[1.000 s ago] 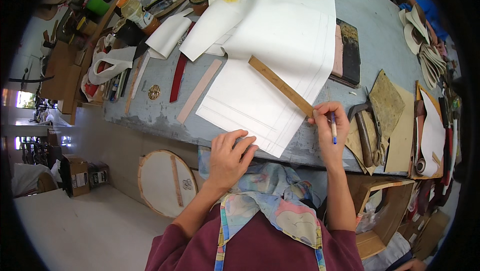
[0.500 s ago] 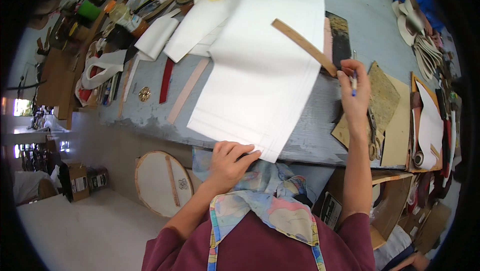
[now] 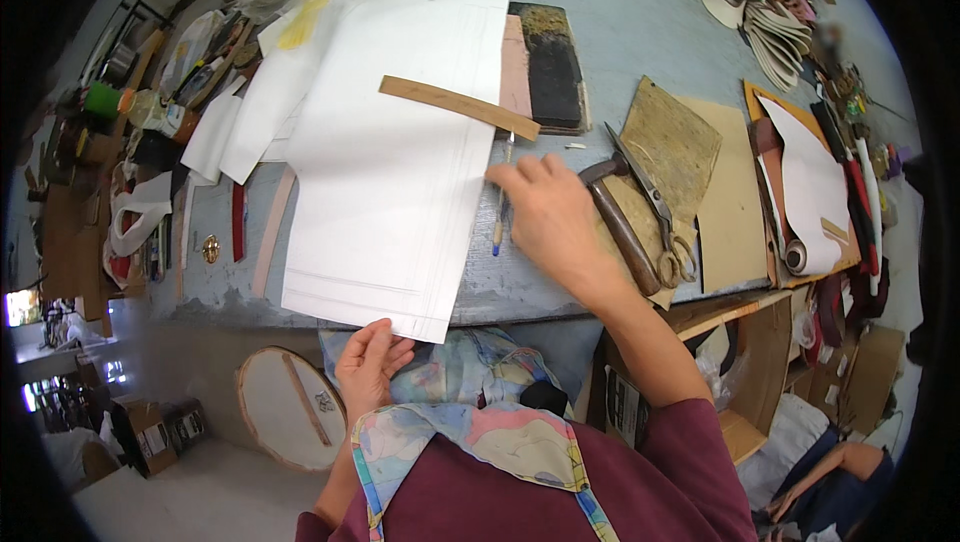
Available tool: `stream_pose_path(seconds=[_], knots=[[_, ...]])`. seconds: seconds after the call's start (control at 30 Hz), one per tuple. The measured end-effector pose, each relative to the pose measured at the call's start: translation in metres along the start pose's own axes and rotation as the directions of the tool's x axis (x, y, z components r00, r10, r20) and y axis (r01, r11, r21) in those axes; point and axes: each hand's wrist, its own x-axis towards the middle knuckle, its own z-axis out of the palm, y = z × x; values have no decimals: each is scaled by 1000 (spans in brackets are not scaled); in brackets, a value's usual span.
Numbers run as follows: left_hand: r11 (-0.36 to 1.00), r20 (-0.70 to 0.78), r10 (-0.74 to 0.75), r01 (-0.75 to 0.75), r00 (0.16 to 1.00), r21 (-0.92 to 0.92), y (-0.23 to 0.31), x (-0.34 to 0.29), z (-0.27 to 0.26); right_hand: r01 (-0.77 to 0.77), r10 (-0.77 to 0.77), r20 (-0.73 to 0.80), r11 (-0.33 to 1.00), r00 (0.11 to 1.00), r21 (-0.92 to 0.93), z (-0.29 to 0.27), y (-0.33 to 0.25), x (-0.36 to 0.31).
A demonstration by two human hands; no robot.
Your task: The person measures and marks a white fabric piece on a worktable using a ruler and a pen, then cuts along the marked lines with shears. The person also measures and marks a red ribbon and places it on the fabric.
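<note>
Across the bench (image 3: 640, 27), left of centre, lies a white sheet (image 3: 390, 162); hours are read from its middle. At six o'clock the left hand (image 3: 368, 370) pinches its near edge. Toward four, the right hand (image 3: 550, 217) curves beside a pen (image 3: 498, 230); whether it grips the pen I cannot tell. One wooden strip (image 3: 455, 105) crosses the sheet's right edge at two. Scissors (image 3: 657, 204) lie at three, a brass disc (image 3: 210, 249) at eight.
</note>
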Motion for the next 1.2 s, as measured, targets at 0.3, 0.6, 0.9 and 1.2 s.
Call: stream_pose_path(seconds=[0.3,0.6,0.9,1.2], knots=[[937,20,270,-267,963,224,0,-14,31,-41,29,-160,997,987,-67,9,33,65],[933,-67,360,-361,931,-3,10,11,47,-167,199,-57,921,978,351,-35,23,-7],[938,-13,343,-342,939,52,9,18,42,-615,595,219,788,773,30,-140,81,-132],[930,24,361,-358,932,-85,9,15,46,-766,696,357,635,623,97,-130,116,-153]])
